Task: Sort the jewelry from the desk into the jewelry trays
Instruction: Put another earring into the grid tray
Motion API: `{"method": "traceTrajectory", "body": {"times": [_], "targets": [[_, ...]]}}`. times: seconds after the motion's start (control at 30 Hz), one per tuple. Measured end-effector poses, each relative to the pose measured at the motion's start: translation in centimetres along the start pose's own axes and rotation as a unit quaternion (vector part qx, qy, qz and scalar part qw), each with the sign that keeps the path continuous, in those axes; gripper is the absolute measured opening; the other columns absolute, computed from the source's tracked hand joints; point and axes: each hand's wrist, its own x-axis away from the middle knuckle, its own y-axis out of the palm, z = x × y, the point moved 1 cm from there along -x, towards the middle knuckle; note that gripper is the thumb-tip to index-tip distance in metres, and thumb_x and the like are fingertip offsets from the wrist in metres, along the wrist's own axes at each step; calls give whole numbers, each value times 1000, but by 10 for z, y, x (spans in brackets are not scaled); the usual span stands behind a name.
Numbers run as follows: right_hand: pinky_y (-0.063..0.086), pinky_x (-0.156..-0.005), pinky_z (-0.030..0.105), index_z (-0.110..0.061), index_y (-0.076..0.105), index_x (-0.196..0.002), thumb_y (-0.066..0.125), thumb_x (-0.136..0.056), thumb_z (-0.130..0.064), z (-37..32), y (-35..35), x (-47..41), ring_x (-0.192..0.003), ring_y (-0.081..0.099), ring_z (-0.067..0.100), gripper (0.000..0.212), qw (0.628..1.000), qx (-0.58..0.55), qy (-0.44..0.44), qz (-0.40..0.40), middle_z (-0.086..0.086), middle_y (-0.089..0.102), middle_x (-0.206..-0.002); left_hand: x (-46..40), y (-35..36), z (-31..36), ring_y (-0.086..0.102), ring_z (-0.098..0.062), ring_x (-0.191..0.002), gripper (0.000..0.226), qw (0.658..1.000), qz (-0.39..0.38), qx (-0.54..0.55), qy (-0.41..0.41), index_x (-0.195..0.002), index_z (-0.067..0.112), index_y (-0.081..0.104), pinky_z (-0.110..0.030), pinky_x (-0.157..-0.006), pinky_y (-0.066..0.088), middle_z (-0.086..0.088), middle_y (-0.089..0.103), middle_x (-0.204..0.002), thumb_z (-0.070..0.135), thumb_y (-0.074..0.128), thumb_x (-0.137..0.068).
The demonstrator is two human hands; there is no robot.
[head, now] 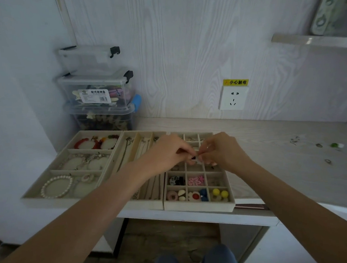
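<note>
Both hands, left hand [171,152] and right hand [220,151], pinch one small dark earring [193,157] between them. It hangs directly above the grid tray [231,197], middle cells.

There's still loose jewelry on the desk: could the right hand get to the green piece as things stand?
Probably yes: bare desk lies between the right hand and the green piece, though that hand now pinches a small item.
</note>
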Motion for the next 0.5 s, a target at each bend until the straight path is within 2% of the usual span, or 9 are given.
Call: {"method": "traceTrajectory", "body": {"times": [0.1, 0.2, 0.3, 0.4, 0.5], "targets": [[40, -56, 11, -15, 67, -79, 74, -77, -17, -2, 4, 0, -70, 57, 9, 8, 998, 59, -17, -12, 0, 62, -79, -3, 3, 2, 62, 2, -79, 15, 1000, -1, -16, 16, -97, 15, 74, -8, -79, 45, 3, 72, -94, 15, 67, -83], [32, -52, 9, -15, 69, -82, 72, -79, -18, -2, 6, -2, -65, 50, 3, 5, 995, 93, -15, -22, -2, 58, -82, -6, 6, 1, 55, 9, -69, 14, 999, -23, -29, 15, -95, 12, 74, 1, -72, 41, 2, 72, -95, 12, 69, -82], [34, -54, 13, -17, 68, -77, 72, -80, -17, 0, 8, -1, -69, 54, 8, 5, 994, 105, -20, -26, -1, 59, -84, -9, 5, 2, 57, 4, -76, 15, 998, -48, -46, 9, -95, 12, 74, -1, -73, 41, 2, 71, -97, 11, 71, -80], [40, -62, 18, -14, 71, -81, 72, -79, -17, 0, 9, -1, -74, 58, 12, 4, 993, 114, -24, -27, 2, 66, -88, -10, 5, 2, 59, 0, -85, 18, 993, -86, -85, 9, -100, 13, 73, -9, -82, 39, 3, 70, -103, 13, 69, -82], [44, -68, 25, -19, 63, -71, 71, -80, -17, -1, 10, 0, -74, 58, 14, 12, 990, 139, -19, -26, 2, 64, -84, -9, 4, 2, 55, 2, -82, 20, 987, -116, -111, 8, -106, 14, 72, -11, -81, 37, 3, 70, -105, 14, 62, -88]]}}
